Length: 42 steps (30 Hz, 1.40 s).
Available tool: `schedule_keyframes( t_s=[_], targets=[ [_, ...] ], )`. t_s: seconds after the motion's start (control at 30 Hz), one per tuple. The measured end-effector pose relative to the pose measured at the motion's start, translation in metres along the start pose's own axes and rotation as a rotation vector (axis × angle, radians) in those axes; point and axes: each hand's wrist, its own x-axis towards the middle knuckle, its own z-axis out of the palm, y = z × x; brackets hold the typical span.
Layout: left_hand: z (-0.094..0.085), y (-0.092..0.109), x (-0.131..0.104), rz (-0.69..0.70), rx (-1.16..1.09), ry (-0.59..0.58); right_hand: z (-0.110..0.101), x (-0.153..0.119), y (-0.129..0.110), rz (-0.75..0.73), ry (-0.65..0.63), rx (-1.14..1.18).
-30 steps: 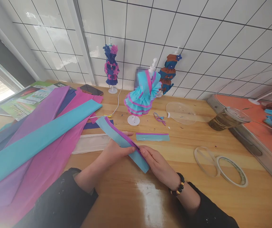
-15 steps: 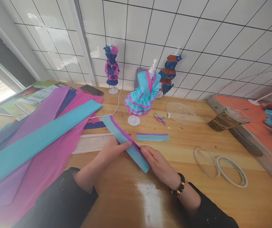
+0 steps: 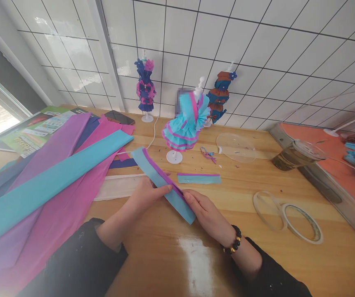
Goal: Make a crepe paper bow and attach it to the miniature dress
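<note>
A light blue paper strip (image 3: 182, 206) with a purple edge slants between my hands above the wooden table. My left hand (image 3: 148, 192) pinches its middle, thumb on top by the purple edge and fingers hidden beneath. Lower down the strip, my right hand (image 3: 204, 210) has thumb and fingers closed at that same edge; a thin dark line shows at the fingertips, too small to make out. Behind the hands lies a shorter blue strip with a purple edge (image 3: 199, 179). Past it stands a small dress form in a blue and pink ruffled dress (image 3: 185, 123).
Coloured paper sheets (image 3: 56, 177) cover the left side. Two more dressed forms (image 3: 146, 88) (image 3: 221, 97) stand by the tiled wall. At right are tape rolls (image 3: 303, 225), a clear lid (image 3: 236, 147) and a cup (image 3: 295, 156). A phone (image 3: 118, 117) lies behind the sheets.
The upper end of the held strip has shifted very slightly to the left and up. Both hands keep their hold in nearly the same place.
</note>
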Motion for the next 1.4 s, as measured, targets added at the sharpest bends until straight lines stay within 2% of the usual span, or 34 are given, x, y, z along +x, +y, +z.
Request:
schedule_keyframes(
  t_s=[1.4],
  targets=[
    [0.0007, 0.0051, -0.0026, -0.033, -0.078, -0.016, -0.0002, -0.0001, -0.0016, 0.011, 0.035, -0.034]
  ],
)
